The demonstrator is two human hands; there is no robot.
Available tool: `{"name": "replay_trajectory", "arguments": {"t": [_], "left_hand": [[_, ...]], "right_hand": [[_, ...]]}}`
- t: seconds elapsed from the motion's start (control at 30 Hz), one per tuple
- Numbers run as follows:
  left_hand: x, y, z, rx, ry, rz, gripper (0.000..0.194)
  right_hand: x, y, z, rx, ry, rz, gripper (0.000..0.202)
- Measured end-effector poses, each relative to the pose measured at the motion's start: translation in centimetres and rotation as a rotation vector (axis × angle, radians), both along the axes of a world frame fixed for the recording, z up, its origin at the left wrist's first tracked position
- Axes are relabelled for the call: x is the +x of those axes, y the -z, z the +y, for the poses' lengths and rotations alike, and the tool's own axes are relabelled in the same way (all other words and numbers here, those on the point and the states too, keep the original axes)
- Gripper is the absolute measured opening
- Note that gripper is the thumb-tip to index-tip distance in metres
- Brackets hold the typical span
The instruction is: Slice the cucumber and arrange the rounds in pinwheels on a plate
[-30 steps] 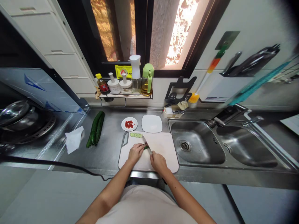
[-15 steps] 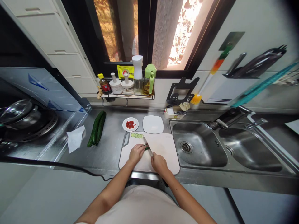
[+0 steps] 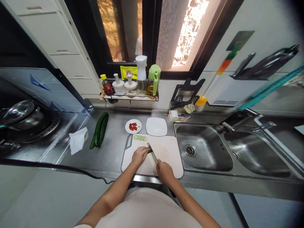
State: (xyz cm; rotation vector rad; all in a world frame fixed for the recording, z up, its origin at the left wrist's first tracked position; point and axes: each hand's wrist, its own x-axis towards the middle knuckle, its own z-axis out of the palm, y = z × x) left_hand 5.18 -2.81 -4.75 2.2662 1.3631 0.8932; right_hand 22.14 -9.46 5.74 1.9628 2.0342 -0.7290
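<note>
On the white cutting board [image 3: 163,164], my left hand [image 3: 139,155] is closed around a short piece of cucumber [image 3: 149,149], mostly hidden by the fingers. My right hand [image 3: 165,172] grips the handle of a knife [image 3: 153,154], whose blade lies along the right end of that piece. Several round cucumber slices [image 3: 140,138] lie in a row near the board's upper left edge. Beyond the board stand a small white plate with chopped red pieces [image 3: 133,126] and a white square plate [image 3: 156,127] with nothing on it.
Whole cucumbers [image 3: 99,130] and a crumpled white paper [image 3: 78,140] lie to the left on the steel counter. A double sink [image 3: 204,148] is at the right. Bottles and jars stand on a wall rack [image 3: 133,98] under the window. A lidded pot [image 3: 22,115] sits on the stove.
My right hand has shifted slightly right and toward me, drawing the knife back so its tip sits farther from the slices. My left hand stays on the cucumber piece.
</note>
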Motion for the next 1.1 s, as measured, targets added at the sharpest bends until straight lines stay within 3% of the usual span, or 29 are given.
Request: {"name": "replay_trajectory", "arguments": {"t": [1.1], "left_hand": [[0.0,0.1,0.2,0.024,0.008,0.014,0.024]], "right_hand": [[-1.1,0.2,1.7,0.017,0.013,0.003,0.032]]}}
